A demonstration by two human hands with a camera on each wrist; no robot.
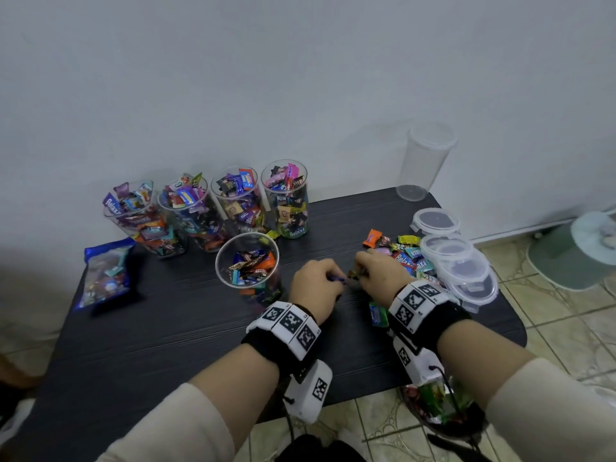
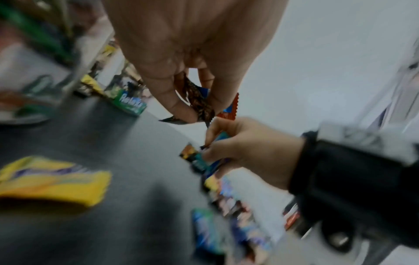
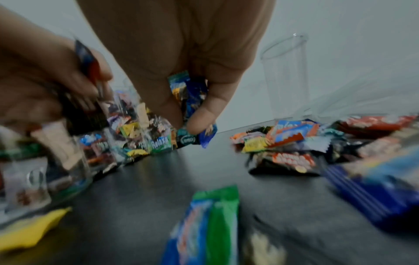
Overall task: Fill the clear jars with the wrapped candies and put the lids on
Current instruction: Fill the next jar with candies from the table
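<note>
1. Head view. Dark worktop (image 1: 173, 328) against a white wall. Four clear jars (image 1: 286, 201) heaped with wrapped candies stand in a row at the back; a fifth, part-filled jar (image 1: 247, 261) stands just in front of them. An empty jar (image 1: 425, 161) stands at the back right corner, well apart from the row. Four clear lids (image 1: 466, 271) overlap along the right edge, beside a pile of loose candies (image 1: 405, 253). A blue bag (image 1: 105, 273) lies at the left edge. The left hand (image 1: 316, 283) and right hand (image 1: 380, 273) meet near the worktop's middle, knuckles up, fingers curled under.

2. Left wrist view. Left hand (image 2: 192, 59): thumb and fingers pinch several candies, one brown, one orange. Right hand (image 2: 249, 152) just below, gripping a few more. A yellow wrapper (image 2: 54, 179) lies close by, blurred.

3. Right wrist view. Right hand (image 3: 192, 71) clamps a blue and a teal candy, possibly others. A green and blue candy (image 3: 208, 224) lies in the foreground.
</note>
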